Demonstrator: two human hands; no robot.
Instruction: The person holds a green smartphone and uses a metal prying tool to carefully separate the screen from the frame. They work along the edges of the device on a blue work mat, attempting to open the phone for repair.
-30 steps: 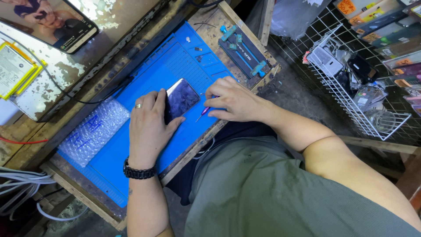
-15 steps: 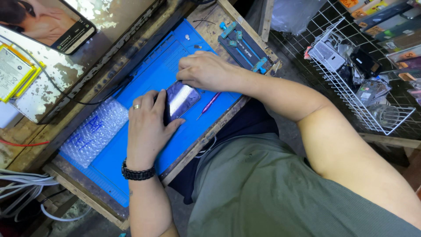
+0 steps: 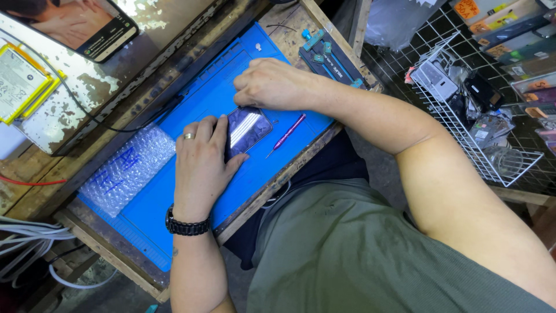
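Note:
A dark smartphone [image 3: 248,128] lies on a blue work mat [image 3: 145,203] on a worn wooden bench. My left hand [image 3: 200,168], with a ring and a black wristwatch, rests over the phone's left end and holds it down. My right hand [image 3: 272,84] sits curled on the mat just beyond the phone's far end, fingers bent; whether it pinches anything is hidden. A pink screwdriver [image 3: 285,136] lies loose on the mat to the right of the phone.
A bubble-wrap piece [image 3: 124,171] lies on the mat's left. A tablet [image 3: 87,26] and a yellow-edged flat battery [image 3: 20,81] sit at the bench's back left. A blue-handled tool set [image 3: 327,55] is at the far corner. A white wire basket [image 3: 475,116] of parts stands right. White cables [image 3: 26,243] hang lower left.
My right hand left the pink screwdriver lying on the mat and moved up past the phone's far end. The left hand stayed on the phone.

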